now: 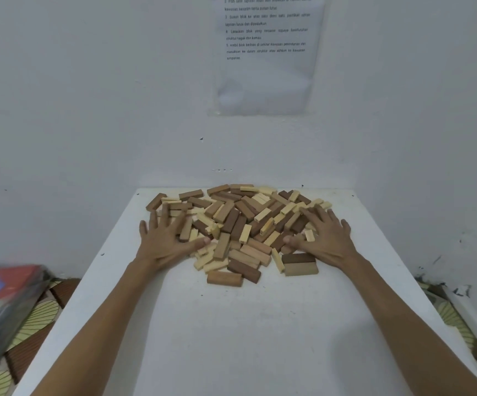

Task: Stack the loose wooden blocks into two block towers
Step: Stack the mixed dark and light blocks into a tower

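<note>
Worktop (pixel 231 338) white. Loose wooden blocks (pixel 240 224) heaped at far end, unstacked. Left hand (pixel 165 238) and right hand (pixel 327 238) rest on heap flanks; fingers (pixel 153 221) spread straight, gripping nothing.

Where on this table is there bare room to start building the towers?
Widest bare patch: the near half of the white table, this side of the block pile. Narrow bare strips run outside the left hand and right hand. The far half is crowded, blocks nearly reaching the wall.
</note>
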The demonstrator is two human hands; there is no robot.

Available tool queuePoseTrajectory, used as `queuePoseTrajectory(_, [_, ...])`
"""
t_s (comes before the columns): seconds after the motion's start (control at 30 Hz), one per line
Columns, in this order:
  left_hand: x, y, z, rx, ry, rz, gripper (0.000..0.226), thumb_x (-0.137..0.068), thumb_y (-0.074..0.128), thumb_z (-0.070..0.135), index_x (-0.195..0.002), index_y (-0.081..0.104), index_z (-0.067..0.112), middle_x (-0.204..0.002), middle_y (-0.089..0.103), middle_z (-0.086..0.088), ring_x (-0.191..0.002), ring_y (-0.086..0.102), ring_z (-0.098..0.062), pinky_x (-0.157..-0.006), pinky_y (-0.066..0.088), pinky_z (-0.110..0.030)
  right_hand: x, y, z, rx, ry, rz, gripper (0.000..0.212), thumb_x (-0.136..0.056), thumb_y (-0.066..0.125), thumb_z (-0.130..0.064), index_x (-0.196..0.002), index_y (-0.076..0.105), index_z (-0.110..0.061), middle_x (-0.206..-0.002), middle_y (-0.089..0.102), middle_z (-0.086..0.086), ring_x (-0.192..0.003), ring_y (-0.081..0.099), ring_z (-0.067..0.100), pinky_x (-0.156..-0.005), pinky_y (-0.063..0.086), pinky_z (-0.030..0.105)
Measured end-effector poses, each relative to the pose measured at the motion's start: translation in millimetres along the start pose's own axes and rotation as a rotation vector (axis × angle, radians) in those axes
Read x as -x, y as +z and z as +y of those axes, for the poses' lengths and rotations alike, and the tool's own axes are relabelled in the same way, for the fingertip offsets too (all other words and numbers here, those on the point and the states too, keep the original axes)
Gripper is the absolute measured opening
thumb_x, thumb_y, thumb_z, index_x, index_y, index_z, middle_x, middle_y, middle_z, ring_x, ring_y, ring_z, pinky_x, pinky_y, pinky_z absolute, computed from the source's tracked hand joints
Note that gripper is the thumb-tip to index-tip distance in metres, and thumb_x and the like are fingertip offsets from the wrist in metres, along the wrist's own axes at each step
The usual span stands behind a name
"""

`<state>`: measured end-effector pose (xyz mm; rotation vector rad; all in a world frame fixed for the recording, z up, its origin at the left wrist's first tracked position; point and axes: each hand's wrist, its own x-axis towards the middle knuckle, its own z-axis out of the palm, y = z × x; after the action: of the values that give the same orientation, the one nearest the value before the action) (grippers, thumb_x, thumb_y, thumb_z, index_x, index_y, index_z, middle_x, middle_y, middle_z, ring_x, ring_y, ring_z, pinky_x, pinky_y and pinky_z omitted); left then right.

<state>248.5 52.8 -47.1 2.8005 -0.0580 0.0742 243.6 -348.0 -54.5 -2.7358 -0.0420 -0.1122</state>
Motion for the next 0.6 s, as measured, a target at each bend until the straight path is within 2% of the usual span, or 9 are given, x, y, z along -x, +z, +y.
queuePoseTrajectory(0.17, [-16.0, 4.7, 2.0, 0.031, 0.048, 0.006, 0.118, -0.055, 0.029, 0.110, -0.157, 0.025, 0.050, -0.172, 0.005, 0.002, -0.158, 0.003, -0.029, -0.125, 0.003, -0.059, -15.7, -1.5, -2.8, -0.054, -0.046, 0.021, 0.101, -0.059, 0.042, -0.103, -0.146, 0.038, -0.053, -0.162, 0.029, -0.012, -0.151, 0.022, 0.019, -0.119, 0.012, 0.061])
queuePoseTrajectory(0.27, [-20.3, 3.6, -2.3, 0.146, 0.074, 0.201, 0.103, -0.067, 0.031, 0.102, -0.154, 0.034, 0.046, -0.169, 0.016, -0.002, -0.157, 0.012, -0.028, -0.123, 0.016, -0.058, -20.1, -5.0, -2.7, -0.210, -0.014, 0.159, 0.090, -0.064, 0.041, -0.100, -0.142, 0.043, -0.056, -0.158, 0.037, -0.006, -0.148, 0.029, 0.021, -0.118, 0.020, 0.056])
queuePoseTrajectory(0.33, [-25.5, 0.1, -4.4, 0.143, 0.036, 0.222, 0.105, -0.067, 0.032, 0.098, -0.157, 0.030, 0.044, -0.170, 0.011, -0.005, -0.157, 0.008, -0.031, -0.124, 0.012, -0.056, -28.0, -6.4, -5.8, -0.220, 0.027, 0.141, 0.090, -0.065, 0.041, -0.100, -0.144, 0.037, -0.059, -0.163, 0.030, -0.002, -0.151, 0.024, 0.023, -0.120, 0.017, 0.057])
queuePoseTrajectory(0.4, [-32.9, -2.6, -5.9, 0.126, -0.016, 0.123, 0.113, -0.062, 0.030, 0.101, -0.161, 0.014, 0.048, -0.173, -0.002, -0.007, -0.158, -0.004, -0.035, -0.126, 0.003, -0.055, -35.5, -5.1, -7.4, -0.150, 0.037, 0.050, 0.096, -0.063, 0.037, -0.103, -0.149, 0.027, -0.060, -0.168, 0.019, 0.000, -0.155, 0.014, 0.024, -0.122, 0.010, 0.060])
queuePoseTrajectory(0.47, [-42.7, -4.0, -6.3, 0.122, -0.033, 0.057, 0.120, -0.055, 0.026, 0.107, -0.160, 0.005, 0.051, -0.172, -0.007, -0.010, -0.157, -0.009, -0.038, -0.126, -0.002, -0.057, -43.2, -3.7, -6.2, -0.112, 0.026, -0.016, 0.101, -0.062, 0.037, -0.104, -0.152, 0.020, -0.059, -0.170, 0.011, 0.000, -0.157, 0.007, 0.024, -0.122, 0.005, 0.062])
queuePoseTrajectory(0.53, [-50.4, -4.7, -5.1, 0.104, -0.035, 0.060, 0.125, -0.051, 0.021, 0.111, -0.160, 0.007, 0.051, -0.171, 0.002, -0.014, -0.157, -0.005, -0.039, -0.126, 0.000, -0.057, -50.6, -4.9, -4.4, -0.096, -0.002, -0.053, 0.103, -0.063, 0.039, -0.103, -0.154, 0.016, -0.058, -0.171, 0.008, 0.000, -0.157, 0.005, 0.022, -0.122, 0.004, 0.062])
queuePoseTrajectory(0.6, [-55.2, -2.5, -1.9, 0.101, -0.008, 0.080, 0.124, -0.054, 0.025, 0.110, -0.161, 0.015, 0.048, -0.168, 0.015, -0.012, -0.156, 0.005, -0.036, -0.126, 0.006, -0.056, -56.0, -5.3, -2.6, -0.075, -0.039, -0.094, 0.104, -0.064, 0.041, -0.102, -0.154, 0.016, -0.058, -0.170, 0.009, -0.001, -0.157, 0.005, 0.019, -0.123, 0.004, 0.060])
